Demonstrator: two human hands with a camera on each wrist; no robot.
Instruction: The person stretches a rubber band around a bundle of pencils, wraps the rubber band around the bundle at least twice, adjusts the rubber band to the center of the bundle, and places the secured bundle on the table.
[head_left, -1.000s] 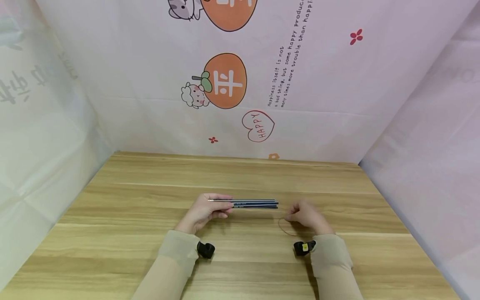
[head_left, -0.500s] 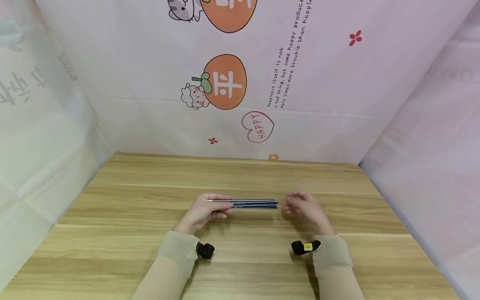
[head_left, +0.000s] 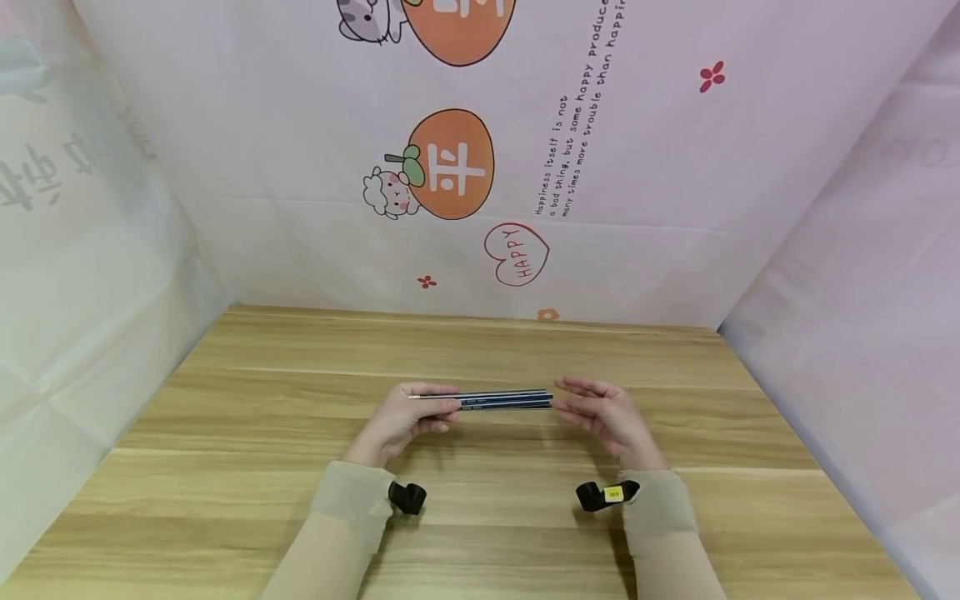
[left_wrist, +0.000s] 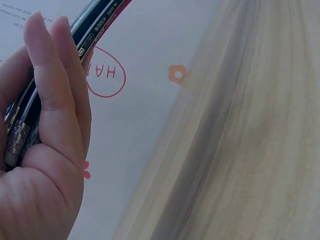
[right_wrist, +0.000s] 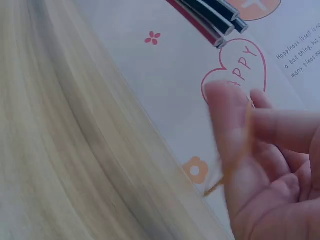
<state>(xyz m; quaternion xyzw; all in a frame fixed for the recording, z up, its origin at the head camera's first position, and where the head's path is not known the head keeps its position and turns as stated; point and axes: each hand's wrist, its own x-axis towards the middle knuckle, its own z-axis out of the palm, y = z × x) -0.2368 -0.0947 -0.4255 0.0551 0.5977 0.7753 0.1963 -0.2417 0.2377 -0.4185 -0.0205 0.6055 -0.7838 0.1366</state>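
Observation:
A bundle of several dark pencils (head_left: 506,401) lies level above the table in the head view, gripped near its left end by my left hand (head_left: 400,421). Eraser ends (left_wrist: 18,140) show beside the palm in the left wrist view, and one pencil has a red side. My right hand (head_left: 606,417) is just off the bundle's right end, its fingers spread apart from the thumb. A thin orange-yellow rubber band (right_wrist: 241,161) runs across that thumb and the bent index finger in the right wrist view; blur and the fingers hide part of it.
The wood-grain table (head_left: 480,533) extends under both hands. A printed white cloth (head_left: 637,267) stands along its back edge, with pale cloth walls at left and right. Each wrist carries a small black camera (head_left: 407,498).
The right hand has risen and moved left to the pencils' free ends, its fingers going from a pinch on the dangling rubber band to a spread. The bundle has shifted slightly up and left.

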